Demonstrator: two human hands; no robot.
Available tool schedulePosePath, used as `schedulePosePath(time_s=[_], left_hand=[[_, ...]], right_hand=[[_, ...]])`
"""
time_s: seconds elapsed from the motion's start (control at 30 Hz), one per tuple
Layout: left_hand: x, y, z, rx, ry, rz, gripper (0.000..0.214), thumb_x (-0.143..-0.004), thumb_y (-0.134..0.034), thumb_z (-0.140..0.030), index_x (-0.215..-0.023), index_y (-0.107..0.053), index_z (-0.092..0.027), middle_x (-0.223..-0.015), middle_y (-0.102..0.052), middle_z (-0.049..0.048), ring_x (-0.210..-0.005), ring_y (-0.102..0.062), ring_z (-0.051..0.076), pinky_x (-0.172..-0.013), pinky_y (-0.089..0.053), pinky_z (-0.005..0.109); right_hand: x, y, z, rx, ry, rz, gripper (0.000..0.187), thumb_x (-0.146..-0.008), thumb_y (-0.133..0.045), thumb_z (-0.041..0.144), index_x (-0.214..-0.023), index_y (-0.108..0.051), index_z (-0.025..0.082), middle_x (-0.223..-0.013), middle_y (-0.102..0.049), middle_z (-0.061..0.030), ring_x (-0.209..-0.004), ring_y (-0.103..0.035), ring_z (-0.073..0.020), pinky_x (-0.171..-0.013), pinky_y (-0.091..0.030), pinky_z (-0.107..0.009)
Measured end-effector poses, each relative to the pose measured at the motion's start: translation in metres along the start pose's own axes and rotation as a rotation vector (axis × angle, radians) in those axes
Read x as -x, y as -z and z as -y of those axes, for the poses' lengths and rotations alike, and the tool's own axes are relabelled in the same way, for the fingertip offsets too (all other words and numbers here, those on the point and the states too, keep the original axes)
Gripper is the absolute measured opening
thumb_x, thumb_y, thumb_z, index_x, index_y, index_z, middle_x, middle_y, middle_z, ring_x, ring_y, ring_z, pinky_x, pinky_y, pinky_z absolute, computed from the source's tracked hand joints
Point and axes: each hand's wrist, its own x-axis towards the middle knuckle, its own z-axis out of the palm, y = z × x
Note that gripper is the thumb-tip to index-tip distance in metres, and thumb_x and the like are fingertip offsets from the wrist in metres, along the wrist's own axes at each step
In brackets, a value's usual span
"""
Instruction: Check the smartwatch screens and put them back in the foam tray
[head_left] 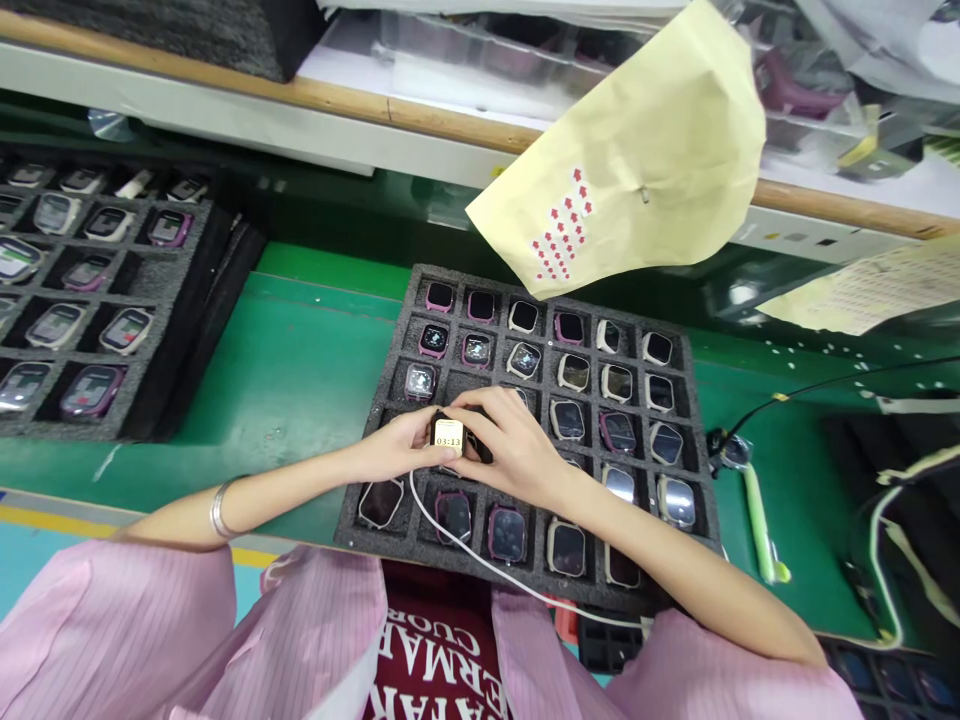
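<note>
A smartwatch [448,432] with a lit yellowish screen reading 03:13 is held between my two hands. My left hand [394,447] pinches its left side, the thumb along the lower edge. From the other side, the closed fingers of my right hand [516,450] grip it, and something dark shows under them. A white cable [480,563] runs from below my left hand towards the lower right; its end at the watch is hidden. Beneath both hands lies a grey foam tray [405,345] with smartwatches in its compartments, some purple-framed, some pale-framed, a few with lit screens.
Another foam tray of watches [199,245] stands at the left on the green bench [300,350]. A yellow paper with red arrows [637,160] hangs from the shelf over the tray's back edge. On the right lie a light-green strap [759,510] and a black cable [825,380].
</note>
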Motion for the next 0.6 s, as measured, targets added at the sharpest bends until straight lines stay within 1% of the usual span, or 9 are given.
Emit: schedulePosePath(time_s=[0.1, 0.17, 0.23, 0.27, 0.37, 0.43, 0.47, 0.53, 0.6], left_hand=[[0.0, 0.0, 0.001, -0.007, 0.005, -0.022, 0.047, -0.08, -0.07, -0.035, -0.118, -0.052, -0.015, -0.115, -0.062, 0.0103, -0.106, -0.059, 0.024, -0.095, -0.045, 0.039], [0.0, 0.0, 0.002, 0.051, 0.014, 0.022, 0.044, -0.081, -0.069, -0.037, -0.115, -0.052, -0.016, -0.111, -0.063, 0.0101, -0.102, -0.061, 0.023, -0.095, -0.045, 0.041], [0.0, 0.0, 0.002, 0.099, 0.018, 0.085, 0.039, -0.082, -0.068, -0.037, -0.11, -0.053, -0.015, -0.103, -0.065, 0.0091, -0.096, -0.063, 0.021, -0.093, -0.046, 0.042], [0.0, 0.0, 0.002, 0.109, 0.021, 0.109, 0.038, -0.081, -0.07, -0.035, -0.108, -0.053, -0.015, -0.099, -0.065, 0.0083, -0.094, -0.063, 0.02, -0.092, -0.046, 0.042], [0.0, 0.001, 0.002, 0.17, 0.063, 0.132, 0.041, -0.078, -0.074, -0.031, -0.11, -0.055, -0.015, -0.097, -0.065, 0.0078, -0.093, -0.062, 0.019, -0.092, -0.046, 0.042], [0.0, 0.002, 0.002, 0.249, 0.092, 0.131, 0.042, -0.078, -0.074, -0.032, -0.112, -0.056, -0.014, -0.099, -0.065, 0.0088, -0.095, -0.062, 0.019, -0.094, -0.047, 0.043], [0.0, 0.002, 0.001, 0.287, 0.103, 0.13, 0.043, -0.079, -0.073, -0.034, -0.113, -0.056, -0.014, -0.1, -0.065, 0.0095, -0.096, -0.062, 0.019, -0.095, -0.047, 0.043], [-0.001, 0.002, -0.002, 0.352, 0.129, 0.128, 0.043, -0.081, -0.07, -0.039, -0.113, -0.058, -0.013, -0.101, -0.066, 0.0114, -0.098, -0.063, 0.021, -0.097, -0.046, 0.044], [-0.004, -0.001, -0.006, 0.406, 0.173, 0.121, 0.045, -0.084, -0.065, -0.045, -0.112, -0.059, -0.011, -0.103, -0.066, 0.0143, -0.101, -0.063, 0.023, -0.099, -0.045, 0.045]], right_hand=[[-0.002, 0.006, -0.008, -0.194, -0.005, -0.036, 0.036, -0.085, -0.068, 0.033, -0.115, -0.057, 0.017, -0.107, -0.057, -0.011, -0.097, -0.056, -0.0261, -0.083, -0.048, -0.043], [-0.003, 0.008, -0.018, -0.302, -0.045, -0.112, 0.036, -0.083, -0.071, 0.033, -0.114, -0.058, 0.018, -0.104, -0.057, -0.009, -0.096, -0.057, -0.0244, -0.083, -0.049, -0.041], [-0.004, 0.008, -0.028, -0.282, -0.101, -0.172, 0.037, -0.082, -0.072, 0.033, -0.113, -0.059, 0.019, -0.104, -0.057, -0.0083, -0.097, -0.057, -0.0246, -0.084, -0.048, -0.041], [-0.003, 0.008, -0.032, -0.225, -0.125, -0.166, 0.037, -0.081, -0.072, 0.032, -0.113, -0.06, 0.019, -0.104, -0.058, -0.0084, -0.098, -0.057, -0.0254, -0.085, -0.047, -0.043], [0.001, 0.008, -0.037, 0.0, -0.158, -0.006, 0.044, -0.082, -0.072, 0.029, -0.122, -0.057, 0.02, -0.114, -0.057, -0.0105, -0.104, -0.053, -0.0286, -0.088, -0.044, -0.046], [0.006, 0.016, -0.036, 0.101, -0.157, 0.081, 0.046, -0.086, -0.069, 0.028, -0.128, -0.053, 0.02, -0.123, -0.053, -0.0122, -0.108, -0.051, -0.0287, -0.09, -0.041, -0.046], [0.01, 0.023, -0.035, 0.135, -0.157, 0.102, 0.043, -0.088, -0.066, 0.028, -0.128, -0.053, 0.019, -0.125, -0.052, -0.0123, -0.109, -0.05, -0.0283, -0.091, -0.041, -0.046], [0.016, 0.038, -0.036, 0.193, -0.164, 0.162, 0.034, -0.089, -0.065, 0.026, -0.122, -0.058, 0.017, -0.118, -0.055, -0.0114, -0.106, -0.051, -0.028, -0.089, -0.041, -0.044], [0.022, 0.051, -0.039, 0.254, -0.183, 0.262, 0.034, -0.086, -0.068, 0.023, -0.118, -0.06, 0.015, -0.111, -0.057, -0.0109, -0.101, -0.053, -0.0288, -0.084, -0.043, -0.043]])
